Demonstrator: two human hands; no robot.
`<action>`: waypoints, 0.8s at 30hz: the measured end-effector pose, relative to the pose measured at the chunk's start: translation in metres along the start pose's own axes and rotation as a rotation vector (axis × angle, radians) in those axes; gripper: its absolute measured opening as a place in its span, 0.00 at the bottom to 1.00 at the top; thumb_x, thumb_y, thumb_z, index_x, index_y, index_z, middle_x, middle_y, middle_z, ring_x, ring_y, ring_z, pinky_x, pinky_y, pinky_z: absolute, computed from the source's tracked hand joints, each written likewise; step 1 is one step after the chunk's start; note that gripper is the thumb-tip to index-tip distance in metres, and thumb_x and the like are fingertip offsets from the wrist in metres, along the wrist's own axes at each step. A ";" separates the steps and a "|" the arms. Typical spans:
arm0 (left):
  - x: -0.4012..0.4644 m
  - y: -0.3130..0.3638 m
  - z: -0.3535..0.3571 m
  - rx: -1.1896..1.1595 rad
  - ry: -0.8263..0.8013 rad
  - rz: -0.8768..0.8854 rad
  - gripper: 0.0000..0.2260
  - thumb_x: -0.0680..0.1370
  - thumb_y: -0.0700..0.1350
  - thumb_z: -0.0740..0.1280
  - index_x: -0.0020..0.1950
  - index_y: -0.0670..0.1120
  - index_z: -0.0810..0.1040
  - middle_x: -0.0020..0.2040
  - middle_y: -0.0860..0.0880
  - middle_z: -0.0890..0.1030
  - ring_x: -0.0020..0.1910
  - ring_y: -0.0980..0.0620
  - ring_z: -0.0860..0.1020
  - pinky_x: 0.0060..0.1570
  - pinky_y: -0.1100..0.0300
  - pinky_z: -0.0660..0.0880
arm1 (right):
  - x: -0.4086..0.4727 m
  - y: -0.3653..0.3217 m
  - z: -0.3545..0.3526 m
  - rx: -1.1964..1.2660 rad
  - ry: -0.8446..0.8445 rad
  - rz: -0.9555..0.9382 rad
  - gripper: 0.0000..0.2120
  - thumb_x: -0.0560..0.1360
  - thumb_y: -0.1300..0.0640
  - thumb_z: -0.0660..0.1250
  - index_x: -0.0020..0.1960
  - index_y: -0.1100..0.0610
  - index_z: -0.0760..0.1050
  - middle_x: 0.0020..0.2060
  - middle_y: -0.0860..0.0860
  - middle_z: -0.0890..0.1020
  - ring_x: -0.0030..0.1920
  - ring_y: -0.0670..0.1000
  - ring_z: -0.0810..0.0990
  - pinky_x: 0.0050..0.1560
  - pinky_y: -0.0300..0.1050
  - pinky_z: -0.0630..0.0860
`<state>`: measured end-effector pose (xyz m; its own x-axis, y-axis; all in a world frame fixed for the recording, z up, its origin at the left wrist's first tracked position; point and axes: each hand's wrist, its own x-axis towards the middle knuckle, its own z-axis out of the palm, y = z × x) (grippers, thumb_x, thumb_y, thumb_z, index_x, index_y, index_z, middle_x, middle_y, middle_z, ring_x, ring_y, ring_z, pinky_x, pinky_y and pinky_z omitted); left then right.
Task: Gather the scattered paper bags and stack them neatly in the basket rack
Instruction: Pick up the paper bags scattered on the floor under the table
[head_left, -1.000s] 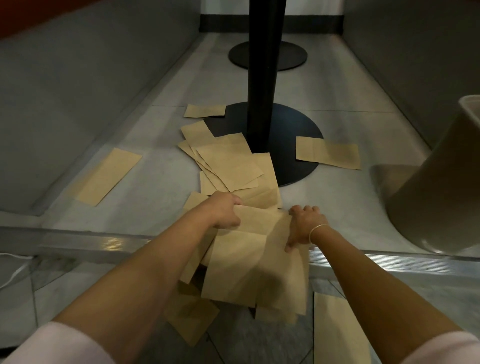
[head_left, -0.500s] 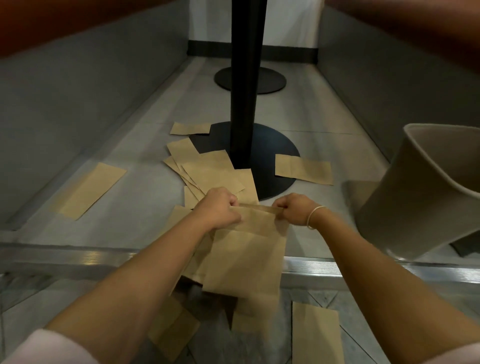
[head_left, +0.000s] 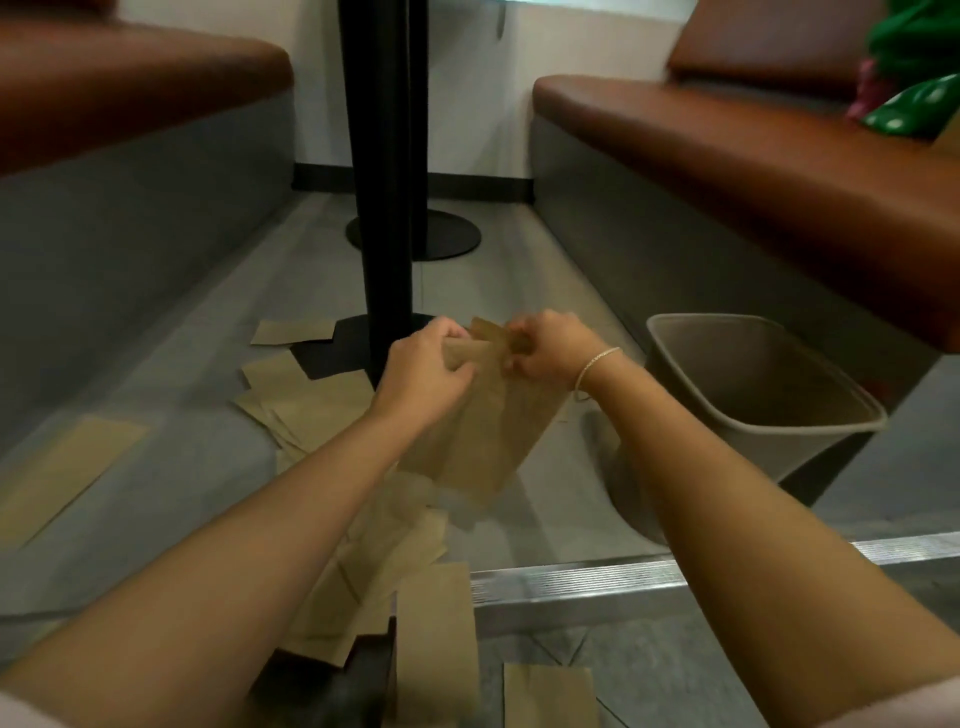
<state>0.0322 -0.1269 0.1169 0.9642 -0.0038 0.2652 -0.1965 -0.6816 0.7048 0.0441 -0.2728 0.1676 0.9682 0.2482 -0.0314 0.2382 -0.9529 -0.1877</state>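
Bags (head_left: 483, 415) of brown paper, a small sheaf of them, hang from both hands above the floor (head_left: 545, 291); the left hand (head_left: 423, 371) and right hand (head_left: 550, 345) are each closed on the top edge, close together, so the flat sheets dangle and blur at the bottom. How many are in the sheaf cannot be told. They look thin, creased flat and limp, likely to slip against one another unless squared up. This reads as an early stage: only this handful is gathered, and nothing seems to be stacked yet. Many loose bags (head_left: 311, 405) lie overlapping by the black table post (head_left: 384, 208), one single bag (head_left: 67, 467) apart to the left, more near the metal floor strip (head_left: 597, 582). A tan bin (head_left: 841, 415) stands tilted just right of the hands, empty as far as its inside shows.
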 end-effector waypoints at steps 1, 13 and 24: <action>0.005 0.007 0.002 -0.018 0.009 -0.005 0.17 0.73 0.48 0.71 0.60 0.48 0.73 0.53 0.51 0.76 0.51 0.53 0.74 0.49 0.61 0.72 | 0.000 0.006 -0.013 -0.009 0.059 0.028 0.15 0.76 0.59 0.62 0.63 0.55 0.74 0.56 0.56 0.79 0.58 0.58 0.76 0.59 0.47 0.72; -0.010 -0.015 0.045 0.145 -0.253 -0.089 0.15 0.76 0.46 0.69 0.61 0.46 0.75 0.59 0.46 0.75 0.54 0.49 0.76 0.53 0.57 0.74 | -0.056 0.098 -0.134 -0.030 0.700 0.662 0.20 0.76 0.66 0.55 0.63 0.53 0.75 0.62 0.61 0.74 0.62 0.64 0.73 0.61 0.56 0.70; -0.048 -0.048 0.062 0.141 -0.358 -0.160 0.09 0.76 0.43 0.67 0.55 0.44 0.77 0.51 0.47 0.79 0.48 0.53 0.74 0.47 0.63 0.68 | -0.035 0.089 -0.047 -0.066 0.490 0.683 0.12 0.77 0.61 0.63 0.60 0.60 0.73 0.53 0.59 0.78 0.52 0.58 0.78 0.49 0.51 0.75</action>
<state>0.0066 -0.1394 0.0302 0.9865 -0.1270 -0.1030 -0.0371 -0.7874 0.6153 0.0348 -0.3745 0.1981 0.8214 -0.4752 0.3153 -0.4223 -0.8784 -0.2237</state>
